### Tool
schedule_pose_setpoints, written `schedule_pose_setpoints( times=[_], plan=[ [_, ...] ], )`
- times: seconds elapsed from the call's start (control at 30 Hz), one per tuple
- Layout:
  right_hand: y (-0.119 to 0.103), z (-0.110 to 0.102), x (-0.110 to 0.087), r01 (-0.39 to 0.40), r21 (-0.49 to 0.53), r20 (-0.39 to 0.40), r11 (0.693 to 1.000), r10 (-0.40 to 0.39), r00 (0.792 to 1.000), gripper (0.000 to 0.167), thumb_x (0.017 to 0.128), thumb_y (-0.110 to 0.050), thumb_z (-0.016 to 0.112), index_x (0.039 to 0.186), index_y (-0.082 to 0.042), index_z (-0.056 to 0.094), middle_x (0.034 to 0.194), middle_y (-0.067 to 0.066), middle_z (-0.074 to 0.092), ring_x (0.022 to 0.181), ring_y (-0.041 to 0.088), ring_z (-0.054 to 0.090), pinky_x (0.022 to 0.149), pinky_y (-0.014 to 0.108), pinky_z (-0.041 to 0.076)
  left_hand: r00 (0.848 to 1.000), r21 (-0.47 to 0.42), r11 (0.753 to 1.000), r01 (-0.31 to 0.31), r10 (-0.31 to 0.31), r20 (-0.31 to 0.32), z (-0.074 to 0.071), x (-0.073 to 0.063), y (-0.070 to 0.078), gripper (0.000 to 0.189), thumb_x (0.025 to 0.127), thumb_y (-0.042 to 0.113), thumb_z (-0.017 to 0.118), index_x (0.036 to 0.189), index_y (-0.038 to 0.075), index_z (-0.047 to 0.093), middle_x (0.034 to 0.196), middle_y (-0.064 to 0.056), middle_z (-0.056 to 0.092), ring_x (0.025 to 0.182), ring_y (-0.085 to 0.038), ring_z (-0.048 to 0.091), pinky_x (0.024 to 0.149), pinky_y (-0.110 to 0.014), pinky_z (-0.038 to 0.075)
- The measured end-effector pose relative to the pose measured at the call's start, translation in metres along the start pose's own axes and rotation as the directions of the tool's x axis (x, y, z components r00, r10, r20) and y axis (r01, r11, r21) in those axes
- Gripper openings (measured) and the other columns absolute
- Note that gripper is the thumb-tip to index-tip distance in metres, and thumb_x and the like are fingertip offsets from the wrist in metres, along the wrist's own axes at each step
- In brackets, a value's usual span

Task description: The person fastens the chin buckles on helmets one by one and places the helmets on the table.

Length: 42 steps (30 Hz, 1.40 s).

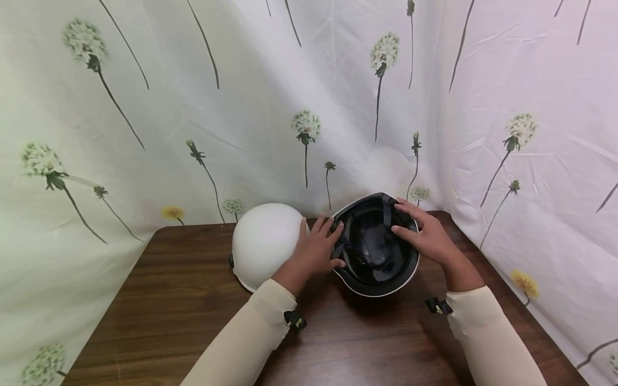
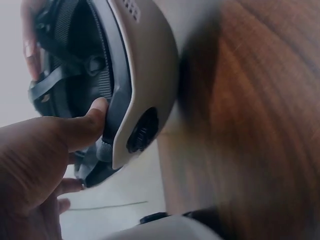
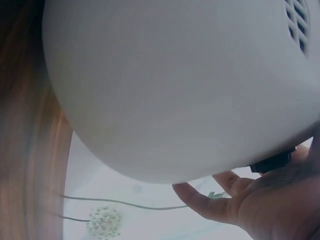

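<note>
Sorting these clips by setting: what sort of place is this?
Probably a staged recording corner, not a lived-in room: dandelion-print cloth hangs as a backdrop on all sides around a wooden table that bears only two helmets.

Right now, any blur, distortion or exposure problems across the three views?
Head view: sharp, evenly lit, wide-angle bend at the edges, soft shadow under the upturned helmet. Left wrist view: helmet rim and left hand very close, wooden table smeared. Right wrist view: white shell fills the frame, soft and washed out; right hand dim beneath.
</note>
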State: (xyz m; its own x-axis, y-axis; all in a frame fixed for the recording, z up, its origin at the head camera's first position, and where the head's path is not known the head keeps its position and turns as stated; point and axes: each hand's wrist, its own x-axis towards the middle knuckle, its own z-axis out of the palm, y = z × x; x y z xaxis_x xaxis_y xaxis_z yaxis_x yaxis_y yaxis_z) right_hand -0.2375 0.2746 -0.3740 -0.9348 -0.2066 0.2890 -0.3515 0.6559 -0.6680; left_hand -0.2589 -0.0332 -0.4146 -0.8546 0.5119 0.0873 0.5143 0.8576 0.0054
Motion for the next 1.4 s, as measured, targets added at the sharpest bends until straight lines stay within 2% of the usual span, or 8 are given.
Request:
schedule_pose_setpoints(
  times=[0.17, 0.47, 0.73, 0.87, 1.07, 1.23, 1.4],
  plan=[
    [-0.002, 0.001, 0.0, -0.011, -0.005, -0.009, 1.0, 0.011, 1.0, 0.066, 0.105, -0.032, 0.076, 0.163, -0.01, 0.052, 0.179, 0.006, 0.036, 0.168, 0.039, 0.027, 0.13, 0.068, 0.029, 1.0, -0.004, 1.0, 0.013, -0.013, -0.009, 0.014, 0.004, 0.005, 0.098, 0.099, 0.067, 0.069, 0.176, 0.025, 0.024, 0.184, -0.01, 0.022, 0.173, -0.033, 0.011, 0.135, -0.071, 0.014],
    [-0.002, 0.002, -0.001, -0.004, -0.007, 0.01, 1.0, 0.004, 1.0, 0.075, 0.101, -0.035, 0.08, 0.165, -0.012, 0.049, 0.181, 0.001, 0.032, 0.169, 0.038, 0.023, 0.13, 0.07, 0.025, 0.999, -0.1, 0.994, 0.048, -0.047, 0.005, 0.03, 0.012, 0.016, 0.1, 0.1, 0.063, 0.071, 0.177, 0.022, 0.021, 0.184, -0.011, 0.021, 0.174, -0.033, 0.003, 0.139, -0.062, 0.009],
    [-0.005, 0.003, -0.001, 0.065, -0.032, 0.047, 0.997, -0.064, 0.997, 0.09, 0.097, -0.034, 0.084, 0.173, -0.021, 0.036, 0.182, 0.005, 0.028, 0.169, 0.041, 0.019, 0.129, 0.076, 0.02, 0.997, -0.068, 0.994, 0.083, -0.083, 0.002, 0.047, 0.019, 0.025, 0.103, 0.1, 0.067, 0.069, 0.177, 0.021, 0.019, 0.184, -0.01, 0.021, 0.174, -0.033, 0.003, 0.138, -0.063, 0.013],
    [-0.002, 0.005, -0.003, 0.038, -0.049, 0.059, 0.998, -0.035, 0.998, 0.102, 0.095, -0.039, 0.085, 0.176, -0.026, 0.024, 0.184, 0.008, 0.023, 0.17, 0.041, 0.017, 0.129, 0.076, 0.021, 0.994, -0.058, 0.993, 0.105, -0.104, 0.013, 0.053, 0.021, 0.028, 0.104, 0.099, 0.068, 0.069, 0.177, 0.023, 0.017, 0.184, -0.008, 0.02, 0.174, -0.032, 0.001, 0.138, -0.063, 0.013],
    [0.002, 0.006, -0.008, -0.051, -0.019, 0.035, 0.999, 0.051, 0.998, 0.109, 0.093, -0.045, 0.085, 0.177, -0.026, 0.019, 0.184, 0.012, 0.019, 0.17, 0.042, 0.018, 0.129, 0.074, 0.024, 0.994, -0.077, 0.992, 0.105, -0.103, 0.026, 0.054, 0.021, 0.031, 0.104, 0.099, 0.068, 0.069, 0.178, 0.023, 0.016, 0.185, -0.008, 0.018, 0.174, -0.033, -0.001, 0.138, -0.063, 0.012],
    [0.004, 0.008, -0.007, -0.034, -0.005, 0.001, 0.999, 0.034, 0.999, 0.104, 0.093, -0.042, 0.085, 0.176, -0.021, 0.025, 0.182, 0.014, 0.024, 0.168, 0.042, 0.023, 0.129, 0.073, 0.026, 0.997, -0.066, 0.995, 0.072, -0.072, 0.009, 0.048, 0.022, 0.029, 0.106, 0.098, 0.067, 0.071, 0.177, 0.023, 0.016, 0.184, -0.01, 0.023, 0.174, -0.036, -0.002, 0.139, -0.061, 0.01],
    [0.003, 0.007, -0.008, -0.028, 0.002, -0.005, 1.0, 0.028, 1.0, 0.102, 0.093, -0.04, 0.085, 0.175, -0.02, 0.027, 0.181, 0.014, 0.026, 0.167, 0.041, 0.025, 0.129, 0.071, 0.027, 0.999, -0.074, 0.997, 0.033, -0.034, -0.021, 0.033, 0.022, 0.021, 0.1, 0.102, 0.055, 0.073, 0.177, 0.02, 0.018, 0.18, -0.011, 0.031, 0.173, -0.041, 0.001, 0.138, -0.063, 0.012]
  ],
)
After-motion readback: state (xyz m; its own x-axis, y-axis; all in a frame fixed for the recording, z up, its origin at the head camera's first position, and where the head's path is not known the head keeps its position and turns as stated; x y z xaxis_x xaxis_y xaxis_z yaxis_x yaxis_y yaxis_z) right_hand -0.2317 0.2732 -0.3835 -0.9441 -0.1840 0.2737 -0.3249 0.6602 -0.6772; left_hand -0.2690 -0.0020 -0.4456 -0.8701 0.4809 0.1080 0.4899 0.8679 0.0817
